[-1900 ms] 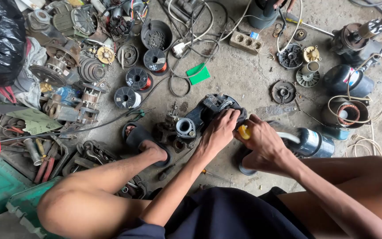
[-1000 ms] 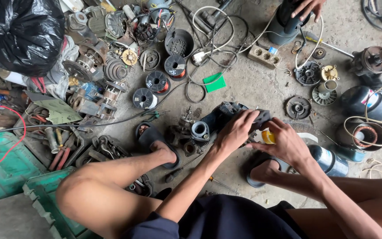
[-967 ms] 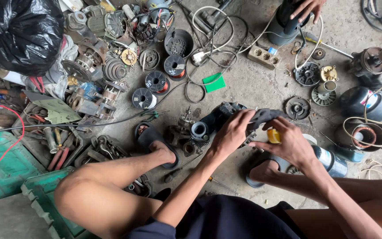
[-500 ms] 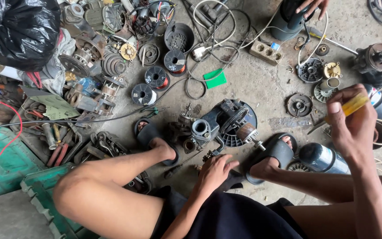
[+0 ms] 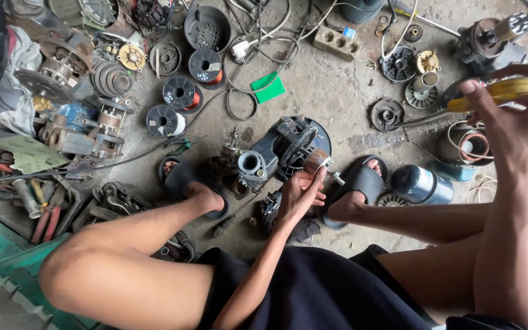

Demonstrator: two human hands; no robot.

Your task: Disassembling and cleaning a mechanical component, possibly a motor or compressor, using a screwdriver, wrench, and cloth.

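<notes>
left hand (image 5: 300,192): fingers curled on the rotor (image 5: 318,161); thumb and fingertips pinch its coppery drum; holding it, not flat on it
rotor: sticks out of the motor housing (image 5: 288,146), shaft end (image 5: 337,179) pointing toward the right foot; sits on the concrete between the two sandals
right hand (image 5: 514,116): raised close to the camera, well apart from the motor; closed around a yellow-handled screwdriver (image 5: 496,91); wrist bent, fingers wrapped, handle across the palm; blurred, so tip not readable
step: looks like mid-disassembly of the motor; left hand steadies or draws the rotor while the tool is lifted clear; my read, not certain
next move needs: a firm straight pull or twist along the shaft axis; housing must stay put, and nothing braces it that I can see; tool hand has to come down before it is of any use
arms: left forearm runs down between the knees, elbow tucked; right forearm rises steeply at the frame's right edge
housing: dark, round, open face up; grey pipe stub (image 5: 250,164) just beside it on the left
around: left sandal (image 5: 181,177) near the stub; right sandal (image 5: 362,183) just beside the shaft end; blue-grey cylinder (image 5: 420,183) beyond it; wire spools (image 5: 178,93), green card (image 5: 269,87) and loose motor parts farther out
</notes>
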